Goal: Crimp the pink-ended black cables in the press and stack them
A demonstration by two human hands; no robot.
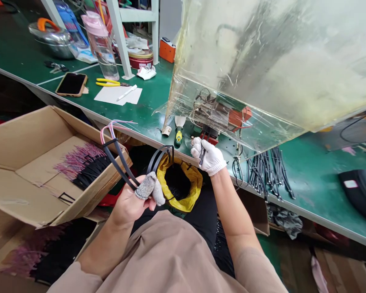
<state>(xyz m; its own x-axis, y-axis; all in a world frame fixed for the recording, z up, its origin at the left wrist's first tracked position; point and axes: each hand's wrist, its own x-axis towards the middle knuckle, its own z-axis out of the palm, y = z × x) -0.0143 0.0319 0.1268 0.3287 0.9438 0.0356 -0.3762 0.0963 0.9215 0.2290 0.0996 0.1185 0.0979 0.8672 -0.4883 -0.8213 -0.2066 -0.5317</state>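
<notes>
Black cables [119,156] with pink and white wire ends are pinched in my left hand [143,195], which has grey finger cots on its thumb and a finger. Their other ends arch over a yellow bag [192,183]. My right hand [211,156], in a white glove, is closed around a dark, thin piece, perhaps a cable end, at the front of a small red and black machine [212,136]. A clouded plastic sheet [262,73] hangs over that machine and hides part of it. Left of it lies a green-and-yellow-handled scraper [178,132].
An open cardboard box [27,179] of cables stands at the left. More black cables [270,173] lie along the green bench edge [311,179] at right. Yellow pliers [110,82], a phone [71,84], a pen on paper [106,95] and a bottle [102,49] are at the back left.
</notes>
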